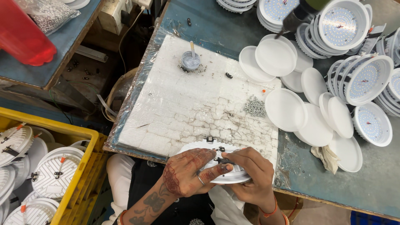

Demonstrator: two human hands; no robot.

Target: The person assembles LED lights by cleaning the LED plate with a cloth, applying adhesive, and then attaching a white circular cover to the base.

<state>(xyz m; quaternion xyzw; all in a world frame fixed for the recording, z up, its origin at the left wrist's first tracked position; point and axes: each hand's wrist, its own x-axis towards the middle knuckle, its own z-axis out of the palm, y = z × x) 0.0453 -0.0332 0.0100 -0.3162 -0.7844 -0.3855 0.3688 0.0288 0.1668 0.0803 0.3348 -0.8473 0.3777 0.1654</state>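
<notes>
You are holding a round white plastic downlight housing [227, 168] back-side up at the near edge of the white foam work pad [183, 108], half over the pad's edge and half over your lap. One black spring clip [209, 139] already sits on its far rim, and a second small black clip [225, 160] lies under your fingers near the middle of the back, so by my reading this unit is partly fitted and not finished.

Your left hand [187, 173] comes in from the lower left, palm down, fingers spread and wrapped over the housing's left side, clamped on it to steady it. Your right hand [250, 173] comes from below on the right, thumb and fingertips pinched together on the black clip against the housing's back.

Judging from how things lie, much is left. Along the right side of the blue-grey table [316, 175] lie many loose flat white diffuser discs [287, 110] and, toward the far right corner, stacks of white round lamp bodies with LED boards showing [362, 79]. A small heap of silvery screws [255, 106] rests at the pad's right edge, and a little grey pot of paste with a stick [190, 60] stands near its far edge. At your left, the yellow plastic crate [81, 175] holds a good number of white housings lying back-side up, with clips on them, which look like completed pieces.
</notes>
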